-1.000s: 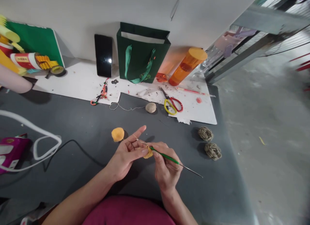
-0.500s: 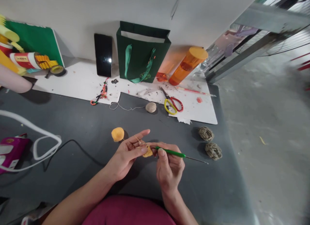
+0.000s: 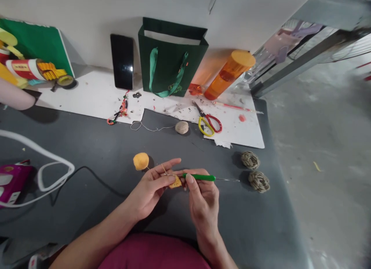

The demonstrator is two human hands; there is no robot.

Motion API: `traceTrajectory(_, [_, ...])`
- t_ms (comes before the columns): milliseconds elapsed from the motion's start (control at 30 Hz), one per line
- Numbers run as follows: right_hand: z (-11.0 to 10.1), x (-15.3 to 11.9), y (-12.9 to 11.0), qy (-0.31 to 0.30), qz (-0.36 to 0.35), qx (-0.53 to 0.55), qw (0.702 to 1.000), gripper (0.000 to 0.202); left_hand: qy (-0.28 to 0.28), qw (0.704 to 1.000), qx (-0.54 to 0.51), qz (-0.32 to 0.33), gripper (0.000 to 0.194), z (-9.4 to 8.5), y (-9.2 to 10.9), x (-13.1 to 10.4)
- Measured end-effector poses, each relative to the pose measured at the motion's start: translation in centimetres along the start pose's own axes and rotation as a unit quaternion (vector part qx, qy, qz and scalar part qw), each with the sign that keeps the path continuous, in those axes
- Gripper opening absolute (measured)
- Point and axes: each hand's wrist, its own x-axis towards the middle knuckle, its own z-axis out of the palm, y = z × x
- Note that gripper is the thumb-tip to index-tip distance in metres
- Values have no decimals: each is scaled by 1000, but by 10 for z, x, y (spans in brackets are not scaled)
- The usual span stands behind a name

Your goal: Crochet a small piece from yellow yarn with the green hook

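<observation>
Open bench (image 3: 255, 226) beside the right hand (image 3: 204, 195), near right.
Grey-green yarn balls (image 3: 250, 160) mark its far end; scissors (image 3: 204, 114) and gift bag (image 3: 171, 60) block the far side, white cord (image 3: 34, 145) and black cord (image 3: 100, 177) the left.

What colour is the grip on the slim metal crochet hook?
The slim crochet-hook grip is plain green; it shows best in the head view.

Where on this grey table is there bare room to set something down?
Bare tabletop shows right of the person's right hand, below two round olive bundles, and above the thin black cord, left of the yellow yarn ball. The white board is crowded with a dark green paper bag, orange cylinder and red-and-yellow-handled scissors.
</observation>
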Motion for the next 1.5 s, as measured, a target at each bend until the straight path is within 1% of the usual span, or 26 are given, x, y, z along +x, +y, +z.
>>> traceTrajectory(100, [1,0,-3,5,7,17,1000,10,-4,1000,-5,-2,42,-1,0,1])
traceTrajectory(200, [2,1,-3,9,2,27,1000,9,14,1000,2,4,44,-3,-1,3])
traceTrajectory(267, [1,1,-3,13,-2,24,1000,10,24,1000,8,5,45,-3,-1,3])
traceTrajectory(367, [1,1,-3,7,-7,8,1000,10,19,1000,19,13,46,-1,0,2])
traceTrajectory(500, [2,0,0,-6,-18,1,1000,11,14,998,46,37,54,1,0,-1])
traceTrajectory(600, [1,-1,3,-1,-12,7,1000,12,13,997,58,47,60,2,-1,-2])
traceTrajectory(700, [1,-1,4,7,-14,9,1000,12,8,997,54,61,55,3,-1,-2])
traceTrajectory(800, [1,0,4,0,-16,15,1000,11,10,995,50,81,48,2,-1,-2])
traceTrajectory(933, [3,1,2,-8,-12,36,999,10,22,993,70,94,53,1,-2,-2])
traceTrajectory(1033, [2,0,4,-10,-1,53,999,10,18,995,57,83,56,2,-1,-2])
traceTrajectory(1200, [-1,-1,7,-6,3,42,999,12,-11,999,11,42,53,3,2,-1])
traceTrajectory(1300, [-2,-2,8,1,1,39,999,14,-16,1000,8,20,56,1,2,-1])
traceTrajectory(1400, [-1,-2,8,7,-13,36,999,17,-21,1000,11,2,61,-2,2,-1])
traceTrajectory(1500, [0,-2,7,29,-45,24,998,15,-29,1000,4,-11,61,-3,3,-1])
